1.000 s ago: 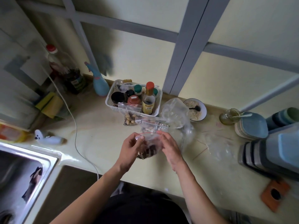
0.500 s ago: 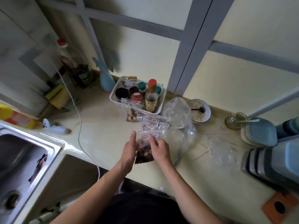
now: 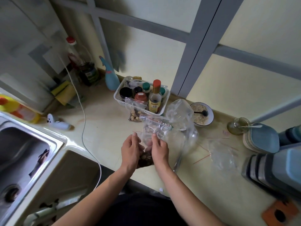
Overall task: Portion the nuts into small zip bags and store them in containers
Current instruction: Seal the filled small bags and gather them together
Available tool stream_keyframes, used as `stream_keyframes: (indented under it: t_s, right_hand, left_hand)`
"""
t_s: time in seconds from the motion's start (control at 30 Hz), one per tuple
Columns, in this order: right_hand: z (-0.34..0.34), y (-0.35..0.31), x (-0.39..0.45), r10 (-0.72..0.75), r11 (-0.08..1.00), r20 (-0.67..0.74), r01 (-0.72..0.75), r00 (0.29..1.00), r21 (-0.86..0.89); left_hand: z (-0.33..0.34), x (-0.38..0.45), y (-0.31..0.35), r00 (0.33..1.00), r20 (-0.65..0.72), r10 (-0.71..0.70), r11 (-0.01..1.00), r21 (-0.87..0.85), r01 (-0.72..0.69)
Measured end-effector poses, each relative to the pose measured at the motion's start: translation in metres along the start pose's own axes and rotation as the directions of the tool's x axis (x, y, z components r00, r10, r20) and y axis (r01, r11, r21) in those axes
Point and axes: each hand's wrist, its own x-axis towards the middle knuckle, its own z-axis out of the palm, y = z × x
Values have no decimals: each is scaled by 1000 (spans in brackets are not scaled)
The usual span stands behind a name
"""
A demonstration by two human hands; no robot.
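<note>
Clear glossy plastic zip bag; shiny metal sink

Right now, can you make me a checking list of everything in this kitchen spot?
Surface: pale countertop, faint reddish marks.
Job's things: zip bag of nuts between both hands; filled bag leaning against white basket; empty zip bags; stacked containers.
Clutter: big clear bag, oat bowl, jar, spray bottle.
Hands: left hand and right hand grip the bag.
Cables: white cord across counter.
Surroundings: steel sink, window frame.
</note>
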Motion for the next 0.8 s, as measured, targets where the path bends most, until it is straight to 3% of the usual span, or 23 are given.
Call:
stream_keyframes:
  t_s: [0.1,0.27,0.43,0.63,0.8]
  right_hand:
    - [2,0,-6,73,996,-109,-78,991,-37]
    - [4,-2,-10,58,991,-181,-79,982,-111]
    - [5,-4,-12,33,992,-238,-62,971,-113]
    - [5,6,-12,-25,995,-68,19,997,-98]
    - [4,4,-14,6,1000,-23,-5,1000,24]
  left_hand:
    - [4,-4,-3,999,-24,-21,999,45,22]
    - [8,-11,-7,996,-71,-54,992,106,62]
    - [5,-10,-9,992,-45,-116,993,-9,116]
    - [-14,0,-4,954,169,-247,966,-33,256]
    - [-20,-3,-19,956,169,-241,965,-67,255]
